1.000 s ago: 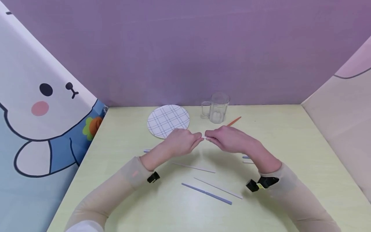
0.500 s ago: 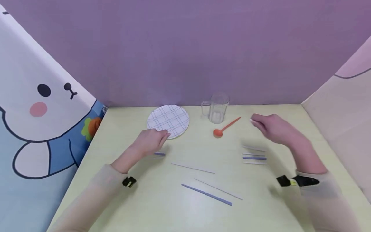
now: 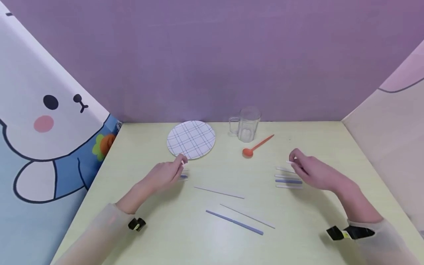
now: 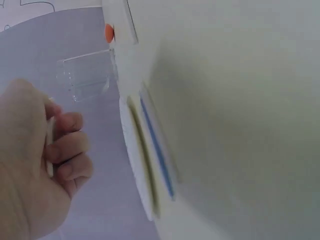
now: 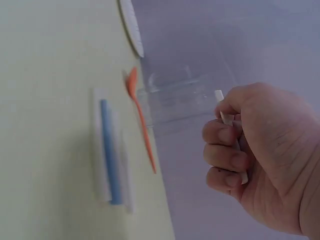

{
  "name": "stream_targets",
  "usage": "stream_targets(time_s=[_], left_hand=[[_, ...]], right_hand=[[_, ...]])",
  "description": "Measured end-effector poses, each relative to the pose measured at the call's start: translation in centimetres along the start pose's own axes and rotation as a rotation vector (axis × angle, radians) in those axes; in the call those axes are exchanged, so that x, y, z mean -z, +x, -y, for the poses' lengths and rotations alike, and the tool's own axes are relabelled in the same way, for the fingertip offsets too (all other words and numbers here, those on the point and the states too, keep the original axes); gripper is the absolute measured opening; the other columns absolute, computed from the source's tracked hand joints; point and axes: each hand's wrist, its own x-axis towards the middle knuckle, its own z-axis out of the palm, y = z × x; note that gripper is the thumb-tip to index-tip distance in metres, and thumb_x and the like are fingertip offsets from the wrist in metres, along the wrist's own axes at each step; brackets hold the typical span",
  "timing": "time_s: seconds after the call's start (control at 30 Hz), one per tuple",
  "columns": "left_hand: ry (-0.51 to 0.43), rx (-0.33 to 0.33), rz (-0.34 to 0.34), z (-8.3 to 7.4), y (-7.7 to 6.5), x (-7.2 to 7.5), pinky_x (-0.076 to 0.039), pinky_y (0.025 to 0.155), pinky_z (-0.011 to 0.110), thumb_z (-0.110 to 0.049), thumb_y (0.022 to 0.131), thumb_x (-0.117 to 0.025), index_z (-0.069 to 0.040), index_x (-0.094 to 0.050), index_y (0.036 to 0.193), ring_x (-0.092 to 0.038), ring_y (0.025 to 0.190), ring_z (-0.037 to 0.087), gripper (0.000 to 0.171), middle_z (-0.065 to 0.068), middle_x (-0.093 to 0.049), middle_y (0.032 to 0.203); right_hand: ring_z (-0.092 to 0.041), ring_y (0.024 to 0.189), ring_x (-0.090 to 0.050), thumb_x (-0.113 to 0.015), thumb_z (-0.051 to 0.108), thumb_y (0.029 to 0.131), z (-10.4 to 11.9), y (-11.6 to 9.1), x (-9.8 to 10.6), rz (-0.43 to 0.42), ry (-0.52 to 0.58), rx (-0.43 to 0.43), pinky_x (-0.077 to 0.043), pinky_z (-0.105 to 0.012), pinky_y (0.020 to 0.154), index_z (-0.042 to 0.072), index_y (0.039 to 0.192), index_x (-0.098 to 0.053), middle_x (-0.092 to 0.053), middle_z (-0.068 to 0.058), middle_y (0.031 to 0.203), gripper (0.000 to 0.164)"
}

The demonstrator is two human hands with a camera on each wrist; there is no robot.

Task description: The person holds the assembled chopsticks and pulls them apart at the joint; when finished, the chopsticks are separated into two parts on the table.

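My left hand (image 3: 163,175) pinches a short white stick piece (image 4: 50,135), mostly hidden by curled fingers. It hovers just above a row of short pieces, including a blue stick piece (image 3: 183,176), in front of the plate. A similar short white stick piece (image 5: 219,96) is gripped by my right hand (image 3: 313,171), over the right-hand row of several white pieces and a blue one (image 3: 288,181). Between the hands lie long sticks: a white one (image 3: 219,192), another white one (image 3: 247,216) and a blue one (image 3: 234,222) with a joint mid-length.
A round plate (image 3: 191,140) with a blue check pattern stands at the back left. Right of it are a clear glass mug (image 3: 249,125) and an orange spoon (image 3: 247,152). A purple wall (image 3: 212,62) closes off the table's far edge.
My hands were together on one white stick; they have parted left and right, each with a short piece. Both are now lowered over the short-piece rows. The long sticks stay put.
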Motion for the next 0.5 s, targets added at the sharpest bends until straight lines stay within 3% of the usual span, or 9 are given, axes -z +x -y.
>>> stream_targets(time_s=[0.2,0.3,0.5], left_hand=[[-0.085,-0.054,0.030,0.4,-1.5,-0.9,-0.059,0.082,0.032,-0.007,0.102,-0.066,-0.009,-0.069,0.109,-0.063,0.091,0.010,0.008,0.001,-0.067,0.105],[-0.113,-0.061,0.045,0.8,-2.1,-1.2,-0.059,0.082,0.030,-0.007,0.098,-0.071,-0.009,-0.072,0.104,-0.061,0.089,0.009,0.007,-0.001,-0.065,0.100],[-0.098,-0.122,0.103,1.2,-2.9,-1.4,-0.059,0.078,0.027,-0.007,0.091,-0.082,-0.014,-0.083,0.098,-0.063,0.082,0.005,0.010,-0.008,-0.072,0.090]], right_hand=[[0.002,0.078,-0.045,-0.065,-0.007,0.096,-0.3,-1.1,-1.7,-0.030,-0.043,0.034,-0.043,-0.022,0.067,0.013,0.100,-0.058,-0.050,0.013,0.086,0.022],[0.001,0.082,-0.048,-0.072,-0.005,0.093,-0.3,-1.3,-2.4,-0.017,-0.066,0.032,-0.047,-0.023,0.071,0.016,0.099,-0.064,-0.054,0.014,0.091,0.023],[0.002,0.079,-0.053,-0.078,0.003,0.092,0.1,-1.9,-3.2,0.142,-0.007,-0.043,-0.052,-0.022,0.069,0.022,0.098,-0.074,-0.061,0.018,0.088,0.020]])
